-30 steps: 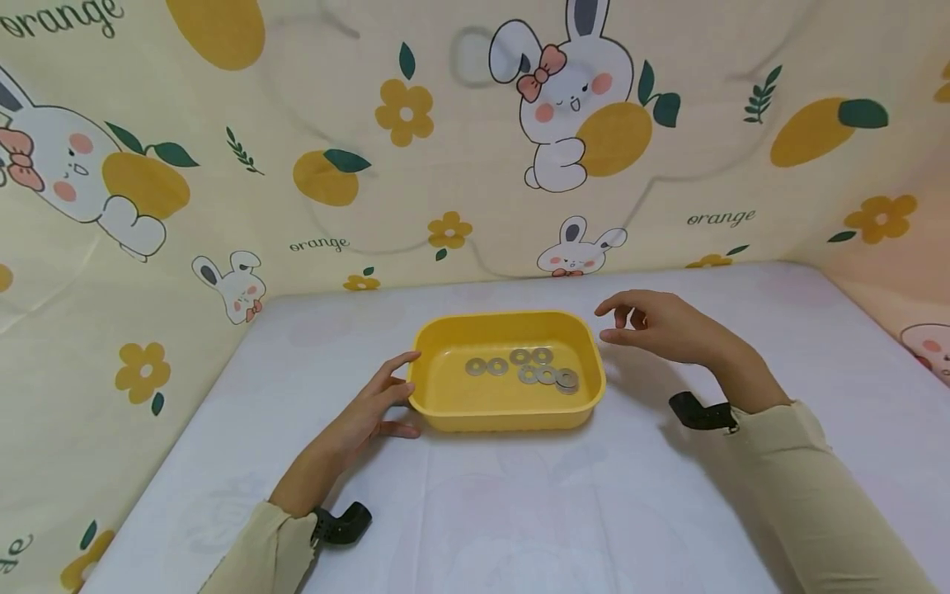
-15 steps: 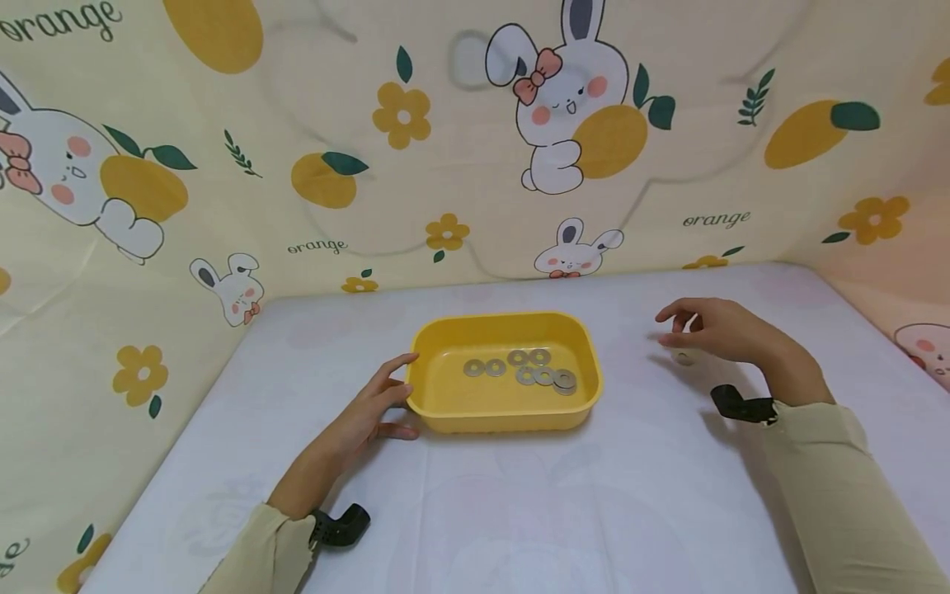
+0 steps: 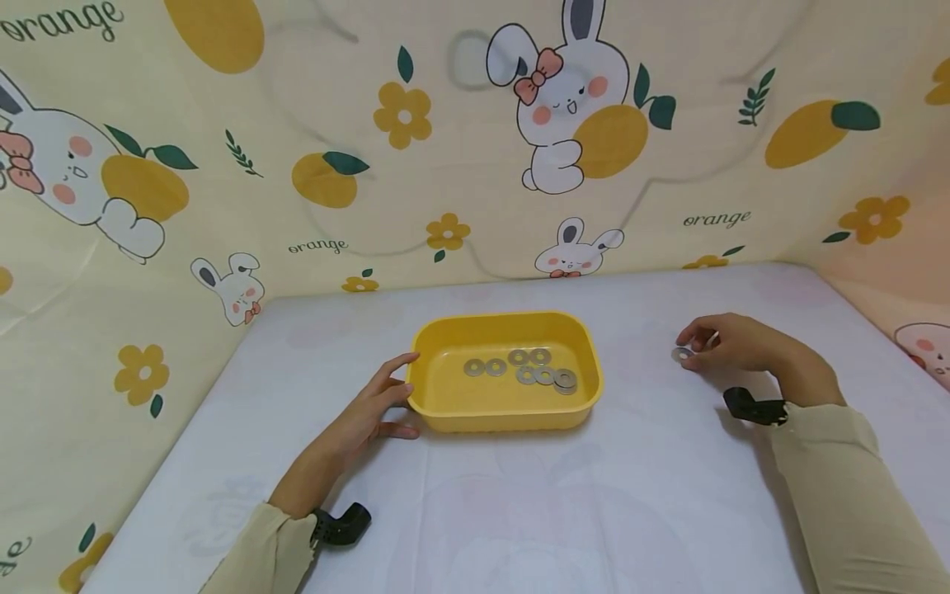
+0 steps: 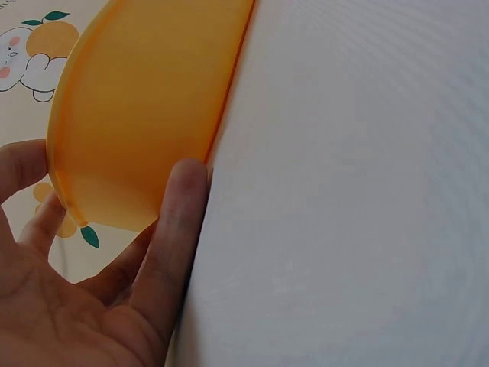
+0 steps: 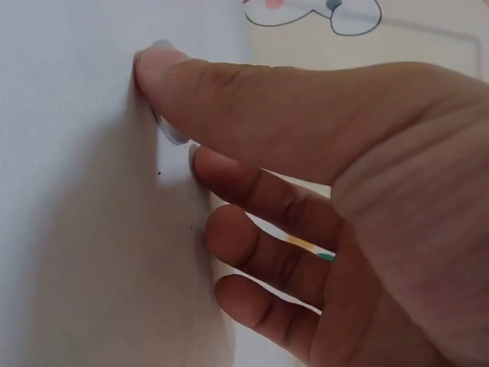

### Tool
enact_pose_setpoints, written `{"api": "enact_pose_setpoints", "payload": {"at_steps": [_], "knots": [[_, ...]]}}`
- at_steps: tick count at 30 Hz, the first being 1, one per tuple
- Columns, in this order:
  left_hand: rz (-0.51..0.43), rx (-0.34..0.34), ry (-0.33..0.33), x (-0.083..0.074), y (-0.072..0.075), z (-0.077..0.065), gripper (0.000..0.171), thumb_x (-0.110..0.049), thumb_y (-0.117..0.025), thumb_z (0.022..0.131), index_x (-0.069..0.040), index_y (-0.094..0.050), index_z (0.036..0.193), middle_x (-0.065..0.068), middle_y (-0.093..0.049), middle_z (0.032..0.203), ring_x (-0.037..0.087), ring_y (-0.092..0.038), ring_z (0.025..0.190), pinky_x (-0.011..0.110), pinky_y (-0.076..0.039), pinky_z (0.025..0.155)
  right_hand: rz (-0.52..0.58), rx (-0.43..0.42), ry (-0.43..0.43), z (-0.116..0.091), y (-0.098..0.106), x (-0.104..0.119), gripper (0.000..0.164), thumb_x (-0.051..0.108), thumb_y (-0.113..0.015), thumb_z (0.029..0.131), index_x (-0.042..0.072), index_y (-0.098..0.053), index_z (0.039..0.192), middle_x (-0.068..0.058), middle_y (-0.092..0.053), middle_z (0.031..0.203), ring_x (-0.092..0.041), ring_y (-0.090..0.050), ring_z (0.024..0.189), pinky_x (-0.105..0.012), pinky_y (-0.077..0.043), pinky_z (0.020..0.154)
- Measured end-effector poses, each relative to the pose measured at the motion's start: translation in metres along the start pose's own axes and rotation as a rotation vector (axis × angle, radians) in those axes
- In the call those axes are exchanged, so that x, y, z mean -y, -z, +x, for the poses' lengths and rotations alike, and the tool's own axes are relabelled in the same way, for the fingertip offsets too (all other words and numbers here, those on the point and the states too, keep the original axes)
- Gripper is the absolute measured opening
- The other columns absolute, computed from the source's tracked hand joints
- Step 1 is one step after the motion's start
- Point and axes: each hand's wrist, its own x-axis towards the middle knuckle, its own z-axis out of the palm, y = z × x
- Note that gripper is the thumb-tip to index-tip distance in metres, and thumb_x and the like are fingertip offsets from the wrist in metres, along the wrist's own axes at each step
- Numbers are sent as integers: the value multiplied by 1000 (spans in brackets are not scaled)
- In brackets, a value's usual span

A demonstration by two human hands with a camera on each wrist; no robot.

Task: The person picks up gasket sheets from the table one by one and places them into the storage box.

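Note:
A yellow plastic tray (image 3: pixel 475 404) stands on the white-covered table, with several flat metal washers (image 3: pixel 495 367) lying on its bottom, some overlapping at the right. My left hand (image 3: pixel 364 417) rests against the tray's left end, fingers spread and fairly straight; in the left wrist view the fingertips touch the yellow wall (image 4: pixel 145 99). Right of the tray, my right hand (image 3: pixel 735 342) has thumb and forefinger at a single washer (image 3: pixel 680 355) on the table. The right wrist view shows the thumb over part of this washer (image 5: pixel 173 131); the forefinger's tip is hidden there.
The white tablecloth (image 3: pixel 505 511) spreads in front of and around the tray. A printed cloth (image 3: pixel 460 181) with rabbits and oranges hangs behind and at both sides. Each wrist wears a black camera mount, such as the right one (image 3: pixel 753 407).
My right hand has moved right, away from the tray, and come down onto the lone washer, which it now pinches. The left hand and the tray have stayed in place.

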Motion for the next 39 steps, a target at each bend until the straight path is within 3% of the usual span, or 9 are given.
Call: {"api": "enact_pose_setpoints", "payload": {"at_steps": [12,20,29,39], "knots": [[7,-5,1,-1,0,-1,52,-31,-46,104,-35,-29,153,15,-35,137,27,-55,111,34,-61,83,-5,65,-28,3,1,-1,47,33,-75,87,-2,-61,116,-13,-59,104,-26,-53,97,-30,-43,78],[-5,-4,-2,-1,0,0,52,-31,-45,104,-36,-29,153,14,-37,135,26,-54,111,34,-61,83,43,82,-51,2,2,5,48,30,-76,86,-2,-49,110,-12,-57,100,-26,-52,94,-31,-43,76],[8,2,5,0,0,0,51,-32,-45,104,-38,-29,152,14,-36,137,27,-54,112,34,-61,85,27,94,-67,0,1,1,64,47,-72,87,5,-52,130,-17,-60,109,-29,-53,100,-36,-47,80],[0,-9,7,0,0,1,51,-31,-46,104,-37,-30,152,14,-37,135,27,-54,112,34,-61,83,28,82,-1,-2,2,1,57,34,-77,85,0,-58,126,-9,-64,103,-22,-55,95,-31,-47,80]]}}
